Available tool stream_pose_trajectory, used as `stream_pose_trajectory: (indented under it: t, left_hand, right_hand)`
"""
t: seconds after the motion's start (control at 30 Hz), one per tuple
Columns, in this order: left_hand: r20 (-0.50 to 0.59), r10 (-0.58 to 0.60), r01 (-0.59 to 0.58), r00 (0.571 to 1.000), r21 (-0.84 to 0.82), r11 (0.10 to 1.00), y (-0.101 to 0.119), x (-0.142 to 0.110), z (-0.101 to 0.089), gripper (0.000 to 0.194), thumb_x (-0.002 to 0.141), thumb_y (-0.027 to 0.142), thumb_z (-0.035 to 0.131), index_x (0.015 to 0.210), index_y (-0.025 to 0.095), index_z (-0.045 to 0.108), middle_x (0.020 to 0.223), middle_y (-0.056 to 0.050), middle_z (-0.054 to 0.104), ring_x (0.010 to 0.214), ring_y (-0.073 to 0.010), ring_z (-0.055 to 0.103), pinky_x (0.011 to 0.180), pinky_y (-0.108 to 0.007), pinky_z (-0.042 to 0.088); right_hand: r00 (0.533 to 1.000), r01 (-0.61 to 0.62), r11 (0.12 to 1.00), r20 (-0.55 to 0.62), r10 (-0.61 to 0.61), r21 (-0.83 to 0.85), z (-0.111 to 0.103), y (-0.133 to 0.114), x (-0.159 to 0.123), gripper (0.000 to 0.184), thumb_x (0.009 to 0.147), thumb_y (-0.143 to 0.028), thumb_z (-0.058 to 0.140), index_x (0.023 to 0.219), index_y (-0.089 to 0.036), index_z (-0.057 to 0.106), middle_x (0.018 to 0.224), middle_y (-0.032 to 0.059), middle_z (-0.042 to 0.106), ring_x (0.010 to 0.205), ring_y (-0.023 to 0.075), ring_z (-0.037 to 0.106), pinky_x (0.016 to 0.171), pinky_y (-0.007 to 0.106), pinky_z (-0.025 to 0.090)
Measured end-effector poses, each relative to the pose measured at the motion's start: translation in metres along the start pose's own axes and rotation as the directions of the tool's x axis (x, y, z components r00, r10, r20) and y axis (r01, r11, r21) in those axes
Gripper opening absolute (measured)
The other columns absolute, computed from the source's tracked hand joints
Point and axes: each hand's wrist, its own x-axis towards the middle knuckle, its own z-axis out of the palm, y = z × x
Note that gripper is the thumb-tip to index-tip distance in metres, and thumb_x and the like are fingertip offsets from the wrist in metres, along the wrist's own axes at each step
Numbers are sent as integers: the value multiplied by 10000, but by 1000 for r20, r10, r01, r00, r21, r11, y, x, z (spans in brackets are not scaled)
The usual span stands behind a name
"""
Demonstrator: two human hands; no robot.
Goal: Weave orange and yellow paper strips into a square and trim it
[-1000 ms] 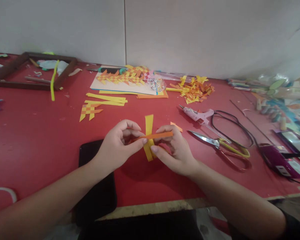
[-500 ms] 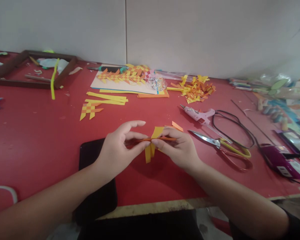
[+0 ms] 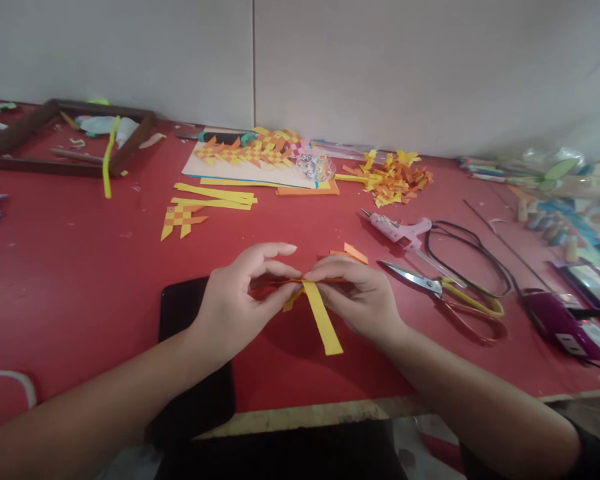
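Note:
My left hand (image 3: pixel 240 290) pinches orange and yellow paper strips between thumb and fingers, its index finger lifted. From the right, my right hand (image 3: pixel 360 293) pinches the same strips, its fingertips close to the left ones. A yellow paper strip (image 3: pixel 323 317) hangs down toward me from between the fingertips. Of the orange paper strip (image 3: pixel 280 283) only a thin edge shows; my fingers hide the rest and the fold. A black phone-like slab (image 3: pixel 200 373) lies under my left wrist. Beyond my hands, a woven yellow-and-orange paper fish (image 3: pixel 180 220) rests on the red table (image 3: pixel 105 287).
To the right lie scissors (image 3: pixel 440 290), a pink glue gun (image 3: pixel 403 230) with a black cord, and a purple device (image 3: pixel 570 323). Yellow strips (image 3: pixel 215 195), woven paper pieces (image 3: pixel 245 155) and a heap of scraps (image 3: pixel 397 180) sit farther back. A brown frame (image 3: pixel 45 167) is at far left.
The yellow strip that stood up above the orange one has folded over and down toward me. My right fingers have moved in over the fold, closer to my left fingertips.

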Motion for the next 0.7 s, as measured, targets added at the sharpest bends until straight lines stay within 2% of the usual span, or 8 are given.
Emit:
stream_pose_trajectory:
  t: [0.17,0.4,0.5,0.63,0.7]
  left_hand:
    - [1,73,-73,997,45,996,1,-1,-2,287,860,183,686,1118,243,577,900,24,774,831,-125,745,790,-210,588]
    - [-38,289,-276,956,205,939,-1,-5,-3,312,865,179,701,1142,268,587,942,20,775,906,-138,731,907,-269,557]
    - [-45,385,-367,922,216,905,1,-4,-3,273,860,150,700,1097,255,615,934,8,772,868,-141,733,858,-265,574]
    - [-1,538,-526,843,209,824,8,0,-7,221,856,101,686,1017,248,645,885,-9,768,792,-148,728,750,-266,600]
    - [11,580,-569,814,214,794,12,2,-9,238,855,89,682,1023,254,650,871,-15,770,789,-157,727,724,-276,607]
  right_hand:
    - [993,116,992,20,-115,-53,-1,0,0,222,835,-42,624,922,-213,736,857,31,734,806,122,696,724,249,583]
    - [954,299,947,35,-297,-113,-5,-7,0,244,840,-8,597,938,-201,710,875,43,700,808,133,680,726,288,586]
    - [930,367,917,67,-361,-155,-7,-11,1,254,833,3,593,951,-196,698,891,51,693,827,150,670,742,324,592]
    - [902,433,880,88,-423,-197,-9,-15,0,244,813,6,607,949,-181,684,885,64,698,836,171,675,744,359,604]
    - [890,455,862,84,-448,-224,-9,-16,0,236,804,3,620,946,-176,679,885,70,710,842,179,682,745,371,611]
